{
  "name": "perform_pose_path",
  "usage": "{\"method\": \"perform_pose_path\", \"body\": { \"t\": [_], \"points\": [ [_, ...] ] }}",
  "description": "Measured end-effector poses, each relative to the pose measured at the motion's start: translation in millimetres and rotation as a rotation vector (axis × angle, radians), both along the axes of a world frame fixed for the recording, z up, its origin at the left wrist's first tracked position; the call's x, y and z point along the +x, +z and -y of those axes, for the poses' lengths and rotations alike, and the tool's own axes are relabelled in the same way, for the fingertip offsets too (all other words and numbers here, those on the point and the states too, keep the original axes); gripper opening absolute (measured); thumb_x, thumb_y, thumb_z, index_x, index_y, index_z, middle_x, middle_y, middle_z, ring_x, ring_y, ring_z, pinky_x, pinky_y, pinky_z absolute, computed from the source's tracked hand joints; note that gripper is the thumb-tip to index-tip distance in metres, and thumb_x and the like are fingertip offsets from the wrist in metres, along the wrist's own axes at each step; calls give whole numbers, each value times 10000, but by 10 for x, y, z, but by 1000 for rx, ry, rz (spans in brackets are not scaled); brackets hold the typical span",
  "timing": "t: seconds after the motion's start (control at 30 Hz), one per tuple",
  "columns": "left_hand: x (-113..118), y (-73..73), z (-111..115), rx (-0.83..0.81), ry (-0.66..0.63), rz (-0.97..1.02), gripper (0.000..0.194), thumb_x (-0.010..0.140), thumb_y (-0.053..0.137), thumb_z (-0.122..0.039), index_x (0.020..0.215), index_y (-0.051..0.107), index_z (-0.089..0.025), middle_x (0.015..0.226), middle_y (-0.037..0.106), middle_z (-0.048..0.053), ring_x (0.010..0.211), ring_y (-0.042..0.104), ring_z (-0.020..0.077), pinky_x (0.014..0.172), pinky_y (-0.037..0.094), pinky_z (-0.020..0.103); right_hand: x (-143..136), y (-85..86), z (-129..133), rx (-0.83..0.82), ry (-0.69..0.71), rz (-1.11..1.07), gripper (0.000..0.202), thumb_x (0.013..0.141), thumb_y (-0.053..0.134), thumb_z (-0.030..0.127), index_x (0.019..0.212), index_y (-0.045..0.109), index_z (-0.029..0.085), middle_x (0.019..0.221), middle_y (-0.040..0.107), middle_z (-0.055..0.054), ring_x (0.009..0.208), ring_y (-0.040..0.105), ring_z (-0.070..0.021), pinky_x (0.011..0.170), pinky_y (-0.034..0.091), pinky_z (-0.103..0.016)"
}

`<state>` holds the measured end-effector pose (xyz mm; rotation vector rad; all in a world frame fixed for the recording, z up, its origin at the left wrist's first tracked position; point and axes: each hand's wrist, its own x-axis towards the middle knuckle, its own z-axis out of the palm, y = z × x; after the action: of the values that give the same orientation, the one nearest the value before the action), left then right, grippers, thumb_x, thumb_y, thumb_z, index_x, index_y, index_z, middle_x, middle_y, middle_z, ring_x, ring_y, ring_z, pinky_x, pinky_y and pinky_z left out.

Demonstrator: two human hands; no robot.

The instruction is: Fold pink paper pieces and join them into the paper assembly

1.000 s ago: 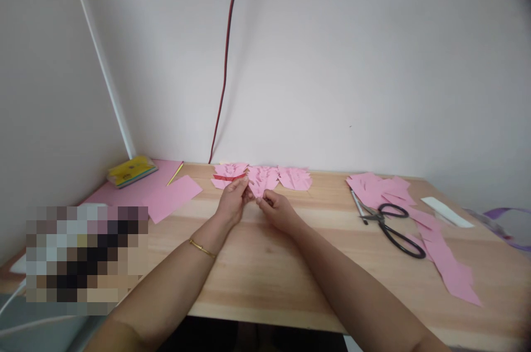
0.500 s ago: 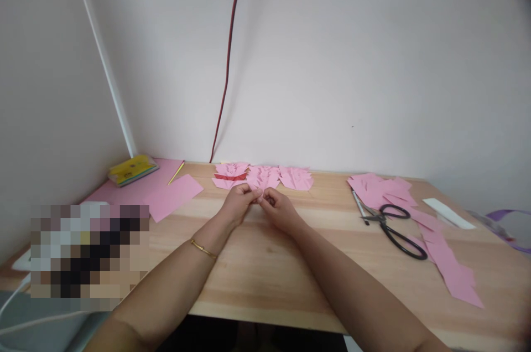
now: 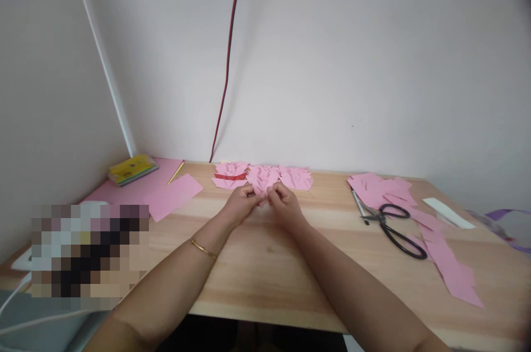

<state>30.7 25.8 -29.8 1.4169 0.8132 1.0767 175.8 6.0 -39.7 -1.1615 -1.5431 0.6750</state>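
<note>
Near the middle of the wooden table (image 3: 265,263), my left hand (image 3: 243,202) and my right hand (image 3: 284,203) come close together. Both pinch a small piece of pink paper (image 3: 262,202) between thumb and forefinger; most of it is hidden by my fingers. Just beyond lie cut and creased pink paper pieces (image 3: 265,175) in a row, one group (image 3: 230,168) at the left with a red strip (image 3: 230,177) across it and another group (image 3: 296,179) at the right.
Black-handled scissors (image 3: 384,219) lie at the right beside a pen (image 3: 357,203), pink scraps (image 3: 448,258) and a white strip (image 3: 448,213). At the left are pink sheets (image 3: 174,197), a yellow pack (image 3: 133,169) and a yellow pencil (image 3: 176,172). A red cord (image 3: 228,58) hangs on the wall.
My right hand has shifted slightly right and up, so a little more of the pinched pink paper shows between my hands. The other things lie as before.
</note>
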Motion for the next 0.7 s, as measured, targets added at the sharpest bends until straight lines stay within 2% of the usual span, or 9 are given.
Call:
{"method": "perform_pose_path", "body": {
  "t": [0.1, 0.23, 0.43, 0.63, 0.7],
  "points": [
    [15, 4, 15, 5, -4, -20, 269, 691, 687, -361, 576, 573, -145, 593, 563, 2, 598, 487, 111, 637, 373, 242, -1, 5, 5, 3, -23, -34, 321, 862, 417, 371, 592, 395, 199, 593, 417, 27, 585, 421, -117, 587, 347, -247],
    [7, -11, 1, -11, -11, -19, 264, 697, 684, -354, 587, 571, -142, 600, 562, 4, 596, 486, 109, 627, 369, 243, -2, 0, -10, -35, 27, -59, 323, 873, 398, 392, 616, 423, 200, 597, 443, 21, 578, 430, -120, 575, 355, -245],
    [-1, -13, 7, -45, -8, -4, 263, 660, 707, -348, 567, 569, -144, 575, 548, -4, 568, 463, 104, 600, 350, 240, 6, -5, -12, -7, 25, -28, 271, 858, 446, 398, 677, 461, 198, 629, 464, 18, 598, 438, -124, 586, 362, -247],
    [2, -43, 1, -51, -23, -16, 254, 673, 698, -349, 605, 579, -136, 600, 561, 2, 578, 468, 101, 602, 353, 237, 14, 20, -1, -27, 33, -50, 362, 908, 337, 405, 631, 442, 197, 603, 454, 15, 592, 448, -124, 599, 372, -252],
    [3, -56, -18, -72, -1, -5, 267, 662, 706, -356, 596, 573, -134, 585, 554, -3, 572, 467, 99, 600, 355, 234, 9, 20, -3, -45, 43, -54, 343, 901, 356, 411, 650, 453, 197, 605, 466, 17, 594, 458, -124, 603, 375, -251]
  ]
}}
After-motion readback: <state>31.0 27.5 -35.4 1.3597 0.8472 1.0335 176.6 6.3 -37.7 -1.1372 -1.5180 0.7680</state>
